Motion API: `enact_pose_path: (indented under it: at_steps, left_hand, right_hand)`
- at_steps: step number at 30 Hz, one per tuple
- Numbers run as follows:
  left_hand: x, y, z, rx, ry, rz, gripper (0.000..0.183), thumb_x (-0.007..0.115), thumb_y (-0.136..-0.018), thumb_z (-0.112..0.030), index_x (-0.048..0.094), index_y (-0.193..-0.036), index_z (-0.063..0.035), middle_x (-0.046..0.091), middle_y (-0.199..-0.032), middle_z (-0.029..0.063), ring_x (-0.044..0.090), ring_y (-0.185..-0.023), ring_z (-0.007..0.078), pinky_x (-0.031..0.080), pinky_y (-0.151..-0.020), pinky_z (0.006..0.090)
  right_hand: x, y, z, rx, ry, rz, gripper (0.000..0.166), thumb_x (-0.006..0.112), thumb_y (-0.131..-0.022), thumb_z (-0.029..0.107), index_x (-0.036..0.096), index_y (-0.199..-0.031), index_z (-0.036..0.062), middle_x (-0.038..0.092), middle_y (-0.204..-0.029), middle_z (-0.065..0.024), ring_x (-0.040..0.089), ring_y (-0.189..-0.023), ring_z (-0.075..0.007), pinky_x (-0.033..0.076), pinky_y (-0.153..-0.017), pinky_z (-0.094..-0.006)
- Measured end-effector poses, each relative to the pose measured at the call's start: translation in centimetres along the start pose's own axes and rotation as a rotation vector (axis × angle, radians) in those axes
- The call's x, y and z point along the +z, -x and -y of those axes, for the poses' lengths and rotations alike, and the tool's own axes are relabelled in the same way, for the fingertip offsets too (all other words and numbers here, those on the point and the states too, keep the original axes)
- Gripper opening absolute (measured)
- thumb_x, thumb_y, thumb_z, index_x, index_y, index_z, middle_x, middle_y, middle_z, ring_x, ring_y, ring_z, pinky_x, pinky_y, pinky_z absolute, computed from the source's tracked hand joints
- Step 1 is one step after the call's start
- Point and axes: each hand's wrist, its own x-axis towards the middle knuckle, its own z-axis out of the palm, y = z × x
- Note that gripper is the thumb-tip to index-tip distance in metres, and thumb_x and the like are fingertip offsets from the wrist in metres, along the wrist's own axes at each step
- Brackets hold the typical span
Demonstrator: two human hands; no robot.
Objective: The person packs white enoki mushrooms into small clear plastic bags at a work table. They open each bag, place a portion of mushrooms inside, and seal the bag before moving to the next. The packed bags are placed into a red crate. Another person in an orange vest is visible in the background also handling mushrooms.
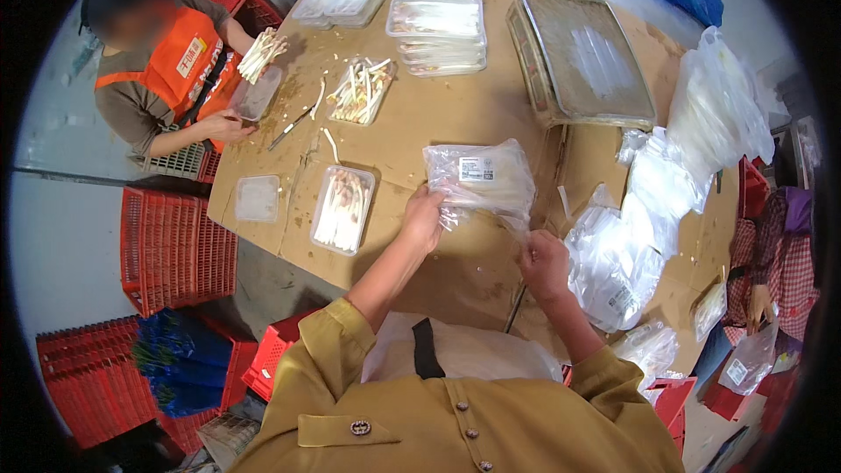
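Note:
Before me on the cardboard-covered table lies a plastic box inside a clear labelled bag [483, 177]. My left hand [422, 218] grips the bag's near left corner. At its near right corner, my right hand [545, 263] pinches the bag's loose end. To the left stands an open plastic box of pale trimmed stalks [343, 210]. Beyond it are a fuller box of stalks [361, 90] and a knife [290, 127]. A small clear plastic lid or tray [257, 198] lies near the left edge. Flat clear plastic bags [611, 263] are heaped right of my right hand.
A co-worker [177, 72] at the left holds stalks and a plastic box. Stacked filled boxes [437, 16] and a metal-rimmed tray [591, 56] stand at the back. Red crates [177, 249] are stacked at the lower left. Another person [762, 282] holds a bag at the far right.

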Motion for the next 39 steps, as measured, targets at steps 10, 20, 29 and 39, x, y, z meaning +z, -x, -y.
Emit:
enact_pose_path:
  at_steps: [10, 20, 29, 39]
  left_hand:
    - [-2.9, 1.6, 1.0, 0.436, -1.019, -0.183, 0.031, 0.064, -0.075, 0.007, 0.067, -0.105, 0.001, 0.067, -0.103, 0.0127, 0.065, -0.083, 0.019, 0.052, -0.071, 0.0314]
    - [0.1, 7.9, -5.0, 0.368, -1.081, -0.173, 0.016, 0.059, -0.087, -0.011, 0.069, -0.081, -0.0004, 0.069, -0.078, 0.0123, 0.066, -0.072, 0.0216, 0.051, -0.073, 0.0316]
    - [1.0, 7.0, -2.2, -0.064, 0.2, 0.365, 0.019, 0.054, -0.099, -0.024, 0.058, -0.091, -0.0063, 0.057, -0.068, 0.0031, 0.056, -0.061, 0.0153, 0.053, -0.077, 0.0324]
    - [4.4, 4.5, 1.5, 0.693, -1.87, 0.13, 0.036, 0.066, -0.081, -0.016, 0.048, -0.109, -0.0017, 0.066, -0.087, 0.0184, 0.064, -0.078, 0.0396, 0.052, -0.067, 0.0476]
  right_hand:
    - [-5.0, -2.3, 1.9, 0.374, -0.918, -0.062, 0.016, 0.063, -0.092, 0.011, 0.07, -0.09, -0.0023, 0.069, -0.087, -0.0019, 0.06, -0.08, -0.0084, 0.046, -0.075, -0.023]
    - [-6.0, -3.9, 3.7, 0.391, -1.379, 0.125, 0.019, 0.057, -0.095, 0.013, 0.068, -0.09, -0.0018, 0.069, -0.089, -0.0105, 0.063, -0.084, -0.0174, 0.047, -0.086, -0.0296]
    - [-4.0, -2.8, 1.5, 0.4, -1.016, 0.071, 0.026, 0.055, -0.099, 0.025, 0.068, -0.095, 0.0024, 0.063, -0.068, -0.0026, 0.056, -0.06, -0.0081, 0.044, -0.059, -0.0222]
    - [-3.0, -1.6, 1.6, 0.388, -1.036, 0.064, 0.03, 0.053, -0.1, 0.03, 0.067, -0.093, 0.0049, 0.059, -0.063, -0.0005, 0.051, -0.052, -0.0057, 0.039, -0.049, -0.0203]
